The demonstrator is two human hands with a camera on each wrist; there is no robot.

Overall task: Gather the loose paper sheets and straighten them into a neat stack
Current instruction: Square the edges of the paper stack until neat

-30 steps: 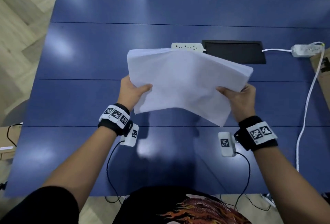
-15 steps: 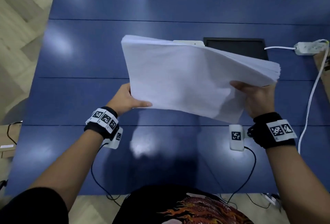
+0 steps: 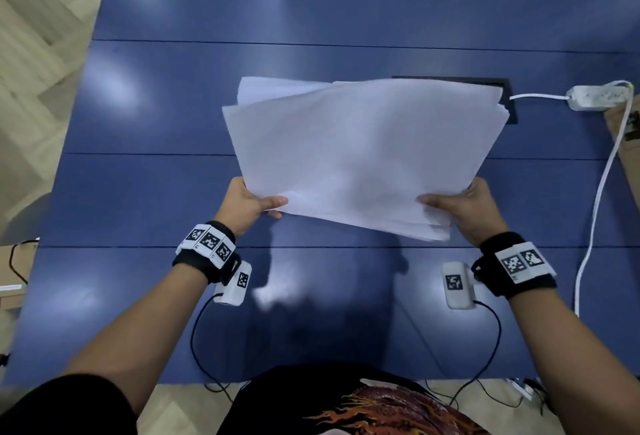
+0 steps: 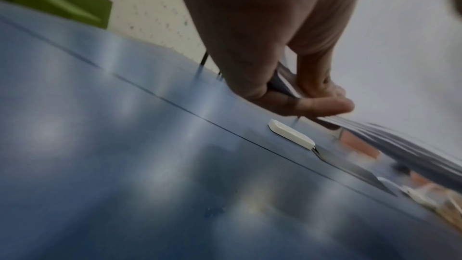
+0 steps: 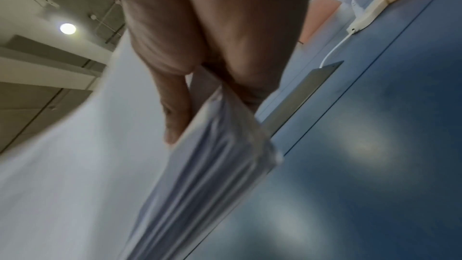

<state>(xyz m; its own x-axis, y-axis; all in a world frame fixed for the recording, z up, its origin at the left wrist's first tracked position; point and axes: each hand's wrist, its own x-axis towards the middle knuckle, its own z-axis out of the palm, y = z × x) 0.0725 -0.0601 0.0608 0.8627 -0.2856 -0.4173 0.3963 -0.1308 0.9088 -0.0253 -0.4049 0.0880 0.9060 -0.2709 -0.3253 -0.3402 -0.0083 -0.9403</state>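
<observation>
A bundle of white paper sheets [image 3: 363, 157] hangs in the air above the blue table [image 3: 138, 192], its edges fanned and uneven at the far left and near right corners. My left hand [image 3: 254, 204] pinches the near left corner, thumb on top. My right hand [image 3: 457, 204] grips the near right corner, thumb on top and fingers under. In the left wrist view the left hand [image 4: 295, 94] pinches the sheets' edge [image 4: 410, 145]. The right wrist view shows the right hand [image 5: 200, 78] clamped on the layered paper edges [image 5: 215, 165].
A black cable hatch [image 3: 509, 95] is set in the table behind the paper. A white power strip [image 3: 599, 96] with a white cord [image 3: 599, 192] lies at the right. Another white power strip [image 4: 291, 135] lies under the sheets. A cardboard box [image 3: 627, 143] sits at the right edge.
Both hands have lowered the bundle toward me and tilted it flatter. The right hand came down and left; the sheets' far left corner has fanned out.
</observation>
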